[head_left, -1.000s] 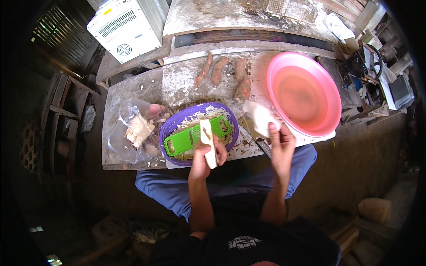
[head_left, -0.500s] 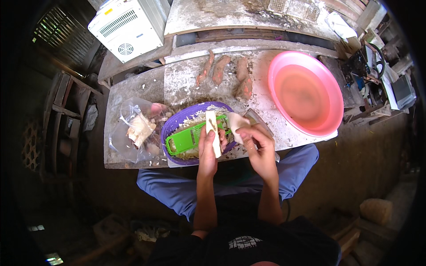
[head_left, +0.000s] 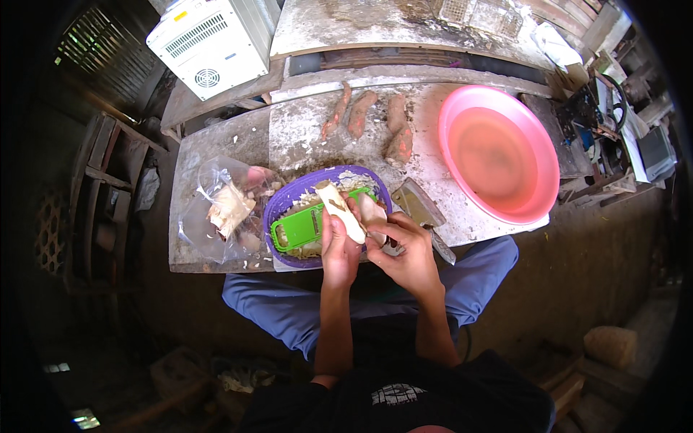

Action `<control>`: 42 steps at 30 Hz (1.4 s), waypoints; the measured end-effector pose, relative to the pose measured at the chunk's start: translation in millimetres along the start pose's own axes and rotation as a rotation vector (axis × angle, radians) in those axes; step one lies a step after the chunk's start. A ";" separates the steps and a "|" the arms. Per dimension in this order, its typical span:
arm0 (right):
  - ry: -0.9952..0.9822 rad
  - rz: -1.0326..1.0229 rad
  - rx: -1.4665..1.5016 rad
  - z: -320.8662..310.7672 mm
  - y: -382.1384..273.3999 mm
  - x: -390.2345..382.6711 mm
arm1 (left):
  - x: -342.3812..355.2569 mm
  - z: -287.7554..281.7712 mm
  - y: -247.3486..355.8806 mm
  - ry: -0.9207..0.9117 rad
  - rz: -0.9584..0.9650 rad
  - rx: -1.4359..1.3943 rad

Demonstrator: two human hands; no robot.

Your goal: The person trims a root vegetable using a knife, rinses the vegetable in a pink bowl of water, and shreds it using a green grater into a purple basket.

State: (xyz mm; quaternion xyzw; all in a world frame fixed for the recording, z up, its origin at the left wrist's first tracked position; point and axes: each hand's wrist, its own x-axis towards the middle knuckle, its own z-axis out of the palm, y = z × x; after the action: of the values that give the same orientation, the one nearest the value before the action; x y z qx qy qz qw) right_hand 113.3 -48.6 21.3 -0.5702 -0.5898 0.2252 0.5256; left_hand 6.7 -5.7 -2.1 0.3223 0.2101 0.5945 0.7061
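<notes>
My left hand (head_left: 339, 249) is closed around a long piece of peeled white cassava (head_left: 341, 208) with brown marks, tilted over the purple basket. Fingers bent, my right hand (head_left: 410, 252) meets it from the right and grips a second pale cassava piece (head_left: 372, 211), partly hidden by the fingers. Beneath both hands, a green grater (head_left: 299, 229) lies across the purple basket (head_left: 268, 216), which contains whitish shreds. Right of the basket, a broad metal blade (head_left: 419, 202) rests on the table.
Several unpeeled brown roots (head_left: 359, 115) lie at the table's far side. A pink basin (head_left: 447, 173) of cloudy water stands at the right. To the left is a clear plastic bag (head_left: 206, 234) with pale pieces. Behind stands a white vented appliance (head_left: 209, 50).
My right hand has moved left and inward with its pale piece, up against my left hand. The left hand's cassava has tipped leftward, and the metal blade is more exposed.
</notes>
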 end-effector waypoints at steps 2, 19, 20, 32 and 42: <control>-0.017 0.048 -0.003 -0.3 -3.3 -0.4 | -2.1 2.6 -1.9 -0.027 0.029 0.044; 0.032 -0.016 -0.041 -3.9 -0.2 0.8 | -5.9 5.9 -3.4 -0.016 -0.045 0.201; 0.031 -0.016 -0.040 -3.7 -0.3 1.2 | -6.2 5.6 -3.7 -0.016 -0.045 0.201; 0.041 0.103 0.099 -8.6 7.9 -0.9 | -4.5 9.6 -6.2 -0.043 -0.031 0.089; 0.131 0.104 0.073 -1.9 -10.5 3.2 | -6.9 3.6 -8.9 -0.081 -0.019 0.098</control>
State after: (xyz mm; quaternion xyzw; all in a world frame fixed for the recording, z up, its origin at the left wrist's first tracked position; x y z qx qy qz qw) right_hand 111.1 -48.9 32.2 -0.5939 -0.5152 0.2358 0.5712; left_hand 14.0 -13.9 -6.4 0.3782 0.2130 0.5632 0.7032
